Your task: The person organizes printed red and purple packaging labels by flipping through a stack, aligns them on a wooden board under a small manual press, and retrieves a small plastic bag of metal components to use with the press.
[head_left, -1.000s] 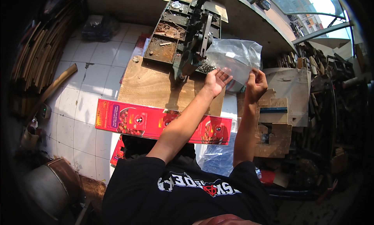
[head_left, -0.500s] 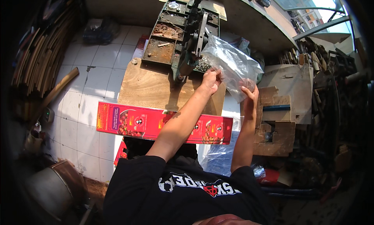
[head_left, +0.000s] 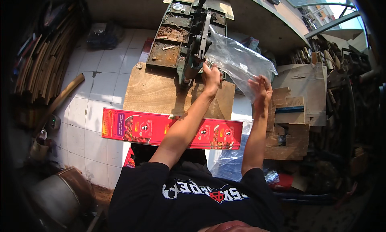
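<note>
A clear plastic bag (head_left: 245, 62) stretches to the right from a dark green lever machine (head_left: 195, 55), over the tray compartment of small shiny metal bits. My left hand (head_left: 212, 77) is at the machine's front, beside that compartment and the bag's left edge. Its fingers are curled closed, and what they hold is hidden. My right hand (head_left: 262, 88) is at the bag's lower right corner, fingers apart and slightly bent, against or just beside the film. Beneath my left forearm lies a long red printed cardboard piece (head_left: 157, 129), across the front of the wooden board (head_left: 150, 93).
The machine's divided tray (head_left: 165, 53) holds rusty bits and scraps. Cut cardboard pieces (head_left: 297, 139) stand at the right. Stacked boards (head_left: 44, 59) lean at the left, near a cardboard tube (head_left: 66, 93) on white floor tiles. A metal drum (head_left: 60, 196) stands at the lower left.
My left hand has moved up and left, toward the machine and metal bits. My right hand has shifted slightly right and its fingers have loosened from the bag, which now spreads wider.
</note>
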Tool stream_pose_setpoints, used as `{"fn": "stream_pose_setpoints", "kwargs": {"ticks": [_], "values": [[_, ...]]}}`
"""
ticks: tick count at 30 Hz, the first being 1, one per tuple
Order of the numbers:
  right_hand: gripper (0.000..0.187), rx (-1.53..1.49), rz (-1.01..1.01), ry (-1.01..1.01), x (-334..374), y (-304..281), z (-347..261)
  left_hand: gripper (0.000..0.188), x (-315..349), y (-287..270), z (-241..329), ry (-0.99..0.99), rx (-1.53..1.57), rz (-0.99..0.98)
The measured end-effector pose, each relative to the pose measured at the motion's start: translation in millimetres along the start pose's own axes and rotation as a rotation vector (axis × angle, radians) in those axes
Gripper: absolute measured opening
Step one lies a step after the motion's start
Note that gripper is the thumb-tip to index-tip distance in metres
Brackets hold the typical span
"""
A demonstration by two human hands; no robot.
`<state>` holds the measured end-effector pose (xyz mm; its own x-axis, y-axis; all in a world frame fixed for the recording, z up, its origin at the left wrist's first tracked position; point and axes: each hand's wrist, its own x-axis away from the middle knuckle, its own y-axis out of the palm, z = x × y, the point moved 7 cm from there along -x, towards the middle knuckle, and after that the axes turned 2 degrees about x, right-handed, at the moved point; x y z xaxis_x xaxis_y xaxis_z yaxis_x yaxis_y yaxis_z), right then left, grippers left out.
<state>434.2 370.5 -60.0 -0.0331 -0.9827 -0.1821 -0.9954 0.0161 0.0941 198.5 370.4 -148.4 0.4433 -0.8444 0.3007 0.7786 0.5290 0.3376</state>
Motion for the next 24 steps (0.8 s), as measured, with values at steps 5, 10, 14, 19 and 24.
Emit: {"fn": "stream_pose_setpoints", "kwargs": {"ticks": [5, 10, 14, 19, 24], "values": [[0.024, -0.039, 0.005, 0.011, -6, -19, 6, 0.050, -7, 7, 22, -0.084, 0.218, -0.105], [0.023, -0.091, 0.003, 0.059, -14, -24, 19, 0.023, -32, 14, 16, 0.028, 0.200, -0.121], [0.022, -0.114, -0.002, 0.079, -20, -28, 29, 0.016, -45, 13, 7, 0.019, 0.212, -0.083], [0.022, -0.146, 0.018, 0.105, -25, -38, 39, 0.019, -47, 14, 6, 0.118, 0.012, -0.073], [0.020, -0.116, 0.001, 0.085, -28, -33, 41, 0.017, -56, 6, 6, 0.250, -0.255, -0.021]]}}
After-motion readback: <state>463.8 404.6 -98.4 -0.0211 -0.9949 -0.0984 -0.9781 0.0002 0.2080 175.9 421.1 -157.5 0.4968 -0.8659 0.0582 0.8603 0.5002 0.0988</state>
